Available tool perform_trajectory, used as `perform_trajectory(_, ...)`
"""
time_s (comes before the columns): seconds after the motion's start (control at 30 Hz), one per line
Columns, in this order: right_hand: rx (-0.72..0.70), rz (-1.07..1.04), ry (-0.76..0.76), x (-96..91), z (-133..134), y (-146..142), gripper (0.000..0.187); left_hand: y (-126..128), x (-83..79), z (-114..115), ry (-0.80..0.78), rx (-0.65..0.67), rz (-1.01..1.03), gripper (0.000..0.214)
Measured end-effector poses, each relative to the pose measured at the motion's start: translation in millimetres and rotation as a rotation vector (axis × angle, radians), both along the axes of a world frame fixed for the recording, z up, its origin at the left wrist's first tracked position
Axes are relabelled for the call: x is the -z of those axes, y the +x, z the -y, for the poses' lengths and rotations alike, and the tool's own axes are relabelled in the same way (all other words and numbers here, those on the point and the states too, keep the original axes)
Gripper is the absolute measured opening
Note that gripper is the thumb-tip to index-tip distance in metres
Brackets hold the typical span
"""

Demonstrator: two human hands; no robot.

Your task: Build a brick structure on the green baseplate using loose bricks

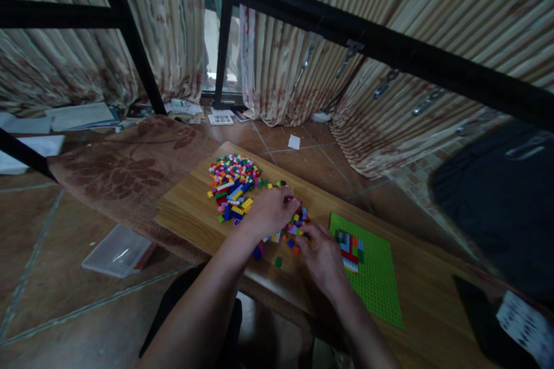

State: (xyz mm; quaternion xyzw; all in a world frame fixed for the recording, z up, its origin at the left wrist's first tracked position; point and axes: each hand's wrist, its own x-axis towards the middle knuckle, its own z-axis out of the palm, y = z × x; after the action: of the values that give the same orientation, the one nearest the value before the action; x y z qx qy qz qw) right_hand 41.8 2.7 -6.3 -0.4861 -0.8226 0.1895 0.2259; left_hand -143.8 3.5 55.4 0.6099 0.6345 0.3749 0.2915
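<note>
My left hand [273,209] is over the nearer heap of loose toy bricks [298,218], its fingers curled together at the tips. Whatever they may grip is too small to make out. At the right edge of that heap is my right hand [324,255], with thumb and forefinger apart beside a few purple and yellow bricks. Just right of it lies a green baseplate [378,277]. A small build of red, blue, white and other bricks [351,251] sits on the plate's left part, partly behind my right hand.
A larger pile of small coloured bricks [236,172] covers the far left of the wooden board [182,204]. Brown patterned cloth [130,167] lies beneath. A clear plastic tub [119,251] is on the tiled floor. A black metal rail [303,6] crosses above; a dark flat object [480,317] lies right.
</note>
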Motion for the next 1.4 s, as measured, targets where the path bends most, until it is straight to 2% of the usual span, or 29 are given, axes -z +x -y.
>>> perform_trajectory(0.2,0.087,-0.183,-0.045,-32.5,18,14,0.020,27,14.4,3,-0.075,0.323,0.191,0.018)
perform_trajectory(0.3,0.112,-0.267,-0.076,-34.3,24,19,0.019,40,22.0,3,-0.173,0.397,0.378,0.017)
perform_trajectory(0.4,0.145,-0.397,-0.123,-26.1,33,22,0.018,46,27.3,4,-0.309,0.437,0.560,0.022)
perform_trajectory(0.63,0.209,-0.561,-0.113,-6.1,62,30,0.010,52,28.1,14,-0.600,0.472,0.717,0.042)
perform_trajectory(0.8,0.279,-0.574,-0.039,3.6,69,47,0.012,71,30.4,15,-0.680,0.420,0.798,0.041)
perform_trajectory(0.93,0.317,-0.575,0.034,4.9,66,55,0.014,83,34.5,13,-0.695,0.359,0.921,0.042)
perform_trajectory(1.13,0.327,-0.567,0.086,2.0,60,58,0.014,90,39.4,12,-0.689,0.353,1.030,0.046)
perform_trajectory(1.4,0.269,-0.394,-0.025,-7.8,55,74,0.025,92,39.3,15,-0.679,0.387,1.058,0.045)
